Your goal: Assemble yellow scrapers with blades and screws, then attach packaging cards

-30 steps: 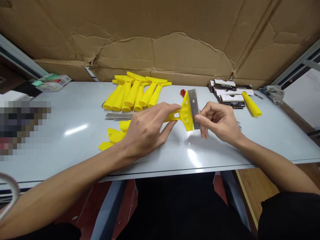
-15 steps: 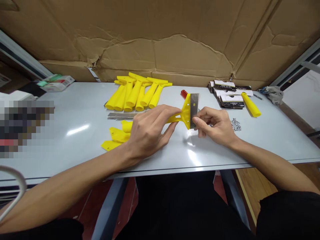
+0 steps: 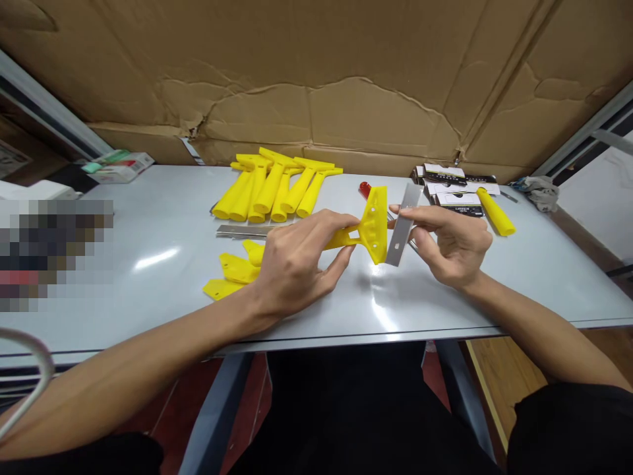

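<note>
- Head view, left hand (image 3: 299, 260): fingers and thumb close around the neck of a yellow plastic scraper body with a flared, drilled head (image 3: 376, 224). The body is held above the counter, its head pointing toward the right hand.
- Right hand (image 3: 450, 241): pinches a flat, grey, rectangular metal blade with a slot (image 3: 401, 234) between the index finger in front and a finger behind; the thumb is bent beside it.
- Blade position: tilted, just beside the straight edge of the scraper head; contact at its lower end cannot be determined.
- Pale glossy counter (image 3: 163, 290), far side: a pile of yellow plastic handles (image 3: 270, 191); a red-handled tool (image 3: 364, 189) lies behind the scraper head.
- Counter, left of the left hand: flat grey metal strips (image 3: 242, 231) and flat, pointed yellow plastic pieces (image 3: 240, 269).
- Counter, far right: stacked black-and-white cards (image 3: 457, 201), with one yellow plastic tube (image 3: 497, 212) alongside.
</note>
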Demonstrator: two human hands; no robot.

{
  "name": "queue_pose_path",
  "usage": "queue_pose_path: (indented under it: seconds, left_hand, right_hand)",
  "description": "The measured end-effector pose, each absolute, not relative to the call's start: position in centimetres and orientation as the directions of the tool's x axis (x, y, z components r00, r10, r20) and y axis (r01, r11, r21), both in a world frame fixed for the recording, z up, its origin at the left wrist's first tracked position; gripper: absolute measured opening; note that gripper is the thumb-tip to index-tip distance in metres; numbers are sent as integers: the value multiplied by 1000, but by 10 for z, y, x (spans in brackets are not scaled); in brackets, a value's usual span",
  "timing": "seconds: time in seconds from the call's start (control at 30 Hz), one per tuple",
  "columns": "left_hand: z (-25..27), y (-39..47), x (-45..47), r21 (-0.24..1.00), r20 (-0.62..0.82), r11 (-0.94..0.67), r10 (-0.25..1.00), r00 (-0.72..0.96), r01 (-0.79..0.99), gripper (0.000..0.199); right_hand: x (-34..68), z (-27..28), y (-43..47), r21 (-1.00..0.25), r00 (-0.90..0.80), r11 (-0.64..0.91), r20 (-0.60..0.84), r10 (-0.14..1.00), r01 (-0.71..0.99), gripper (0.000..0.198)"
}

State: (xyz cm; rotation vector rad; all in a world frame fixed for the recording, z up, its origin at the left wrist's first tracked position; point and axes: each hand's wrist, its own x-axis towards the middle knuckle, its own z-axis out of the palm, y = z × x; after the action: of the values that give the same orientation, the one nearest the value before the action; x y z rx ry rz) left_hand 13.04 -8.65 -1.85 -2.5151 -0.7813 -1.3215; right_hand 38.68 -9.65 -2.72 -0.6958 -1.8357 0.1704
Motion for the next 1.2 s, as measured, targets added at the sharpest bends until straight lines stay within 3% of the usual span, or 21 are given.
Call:
queue_pose_path:
  seconds: [0.3, 0.47, 0.67, 0.83, 0.9, 0.97, 1.0, 1.13, 1.2]
  left_hand:
    - [-19, -87, 131, 50, 845, -845, 319, 428, 532, 32]
    - [-18, -89, 130, 78, 813, -825, 378, 444, 560, 32]
    - [-21, -87, 131, 51, 822, -828, 352, 448, 559, 32]
    - [-18, -82, 130, 82, 798, -808, 404, 447, 583, 28]
    - [-17, -80, 129, 108, 790, -802, 428, 438, 588, 27]
    - [-18, -76, 128, 114, 795, -799, 430, 428, 590, 28]
    - [-19, -74, 127, 109, 800, -801, 422, 426, 589, 28]
    - [-22, -67, 125, 49, 810, -817, 369, 456, 575, 29]
    - [-22, -64, 124, 5, 814, -813, 341, 470, 582, 29]
  right_hand:
    - [382, -28, -102, -576, -156, 733, 738, 657, 363, 30]
    - [381, -26, -104, -661, -173, 703, 684, 708, 262, 32]
    - [380, -26, -104, -709, -187, 680, 654, 733, 187, 34]
    - [383, -19, -97, -733, -163, 644, 623, 765, 219, 74]
    - [389, -15, -94, -755, -202, 618, 584, 786, 219, 95]
    - [396, -13, -91, -776, -280, 593, 533, 798, 213, 104]
    - [399, -12, -89, -780, -321, 584, 506, 800, 226, 97]
    - [406, -8, -85, -733, -393, 602, 475, 787, 317, 32]
    - [406, -7, -83, -728, -399, 614, 488, 776, 304, 24]
